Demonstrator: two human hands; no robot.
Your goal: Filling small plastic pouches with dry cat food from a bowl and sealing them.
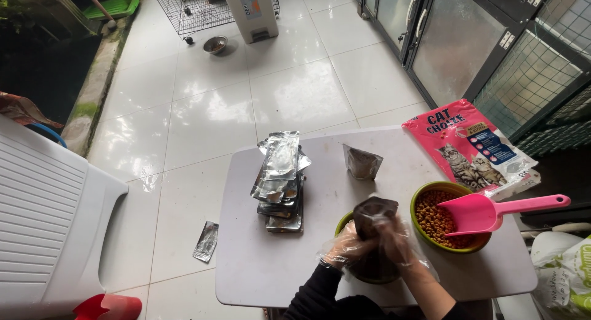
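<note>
While both gloved hands point(372, 246) pinch a dark pouch point(371, 215), a pink bag point(471, 147) lies right of silver packets point(280, 178).

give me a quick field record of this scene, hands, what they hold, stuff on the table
left hand: in a clear plastic glove, gripping the dark pouch
right hand: gloved too, on the same pouch
under the pouch: green bowl
kibble bowl: green rim, brown kibble, pink scoop resting in it
table: white
stack of silver pouches
pink pet food bag
floor: one silver pouch
</note>
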